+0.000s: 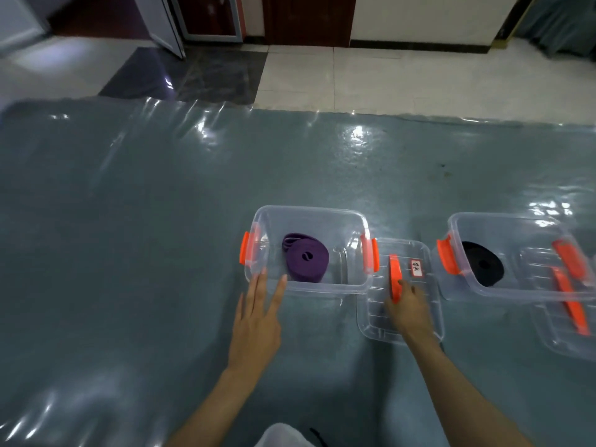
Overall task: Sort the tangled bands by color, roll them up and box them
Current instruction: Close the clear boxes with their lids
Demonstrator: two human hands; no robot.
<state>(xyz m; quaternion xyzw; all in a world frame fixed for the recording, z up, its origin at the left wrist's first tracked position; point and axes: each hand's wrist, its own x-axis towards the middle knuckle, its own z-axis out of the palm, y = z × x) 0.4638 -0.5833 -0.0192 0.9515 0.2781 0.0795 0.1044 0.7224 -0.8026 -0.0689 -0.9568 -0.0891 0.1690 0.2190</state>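
Note:
A rolled purple band [305, 261] lies inside a clear plastic box [309, 211] with orange latches. My left hand [257, 321] has straight fingers touching that box's near wall. Beside the box lies its clear lid [416, 253] with an orange handle [394, 272] and a small label. My right hand [409, 309] grips the near end of that handle. To the right, a rolled black band [482, 263] sits in a second clear box [503, 218].
The second box's lid [561, 330], with orange handles, lies at the far right, partly under that box. Everything rests on a grey-blue table under shiny plastic sheet [129, 221]. Tiled floor and doors lie beyond the far edge.

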